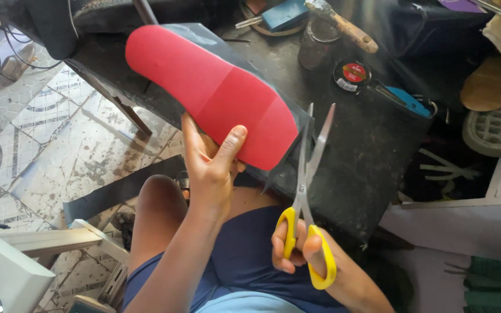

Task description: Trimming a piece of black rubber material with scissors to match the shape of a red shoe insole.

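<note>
Yellow-handled scissors (307, 191), blades parted and pointing far, are gripped by the right hand (297, 246) just right of the red insole (213, 93). Left hand (210, 168) pinches the insole's near end (long axis running far-left) over black sheet (297, 168).

Bright daylight falls from the left, the right side lies in shadow, and focus is sharp throughout.

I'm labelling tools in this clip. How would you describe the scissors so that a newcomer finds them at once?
Start at the dark worktable and come down its near edge to the right hand. It grips the scissors, blades open and pointing up beside the red sole-shaped sheet. Their bright yellow handles set them apart.
</note>
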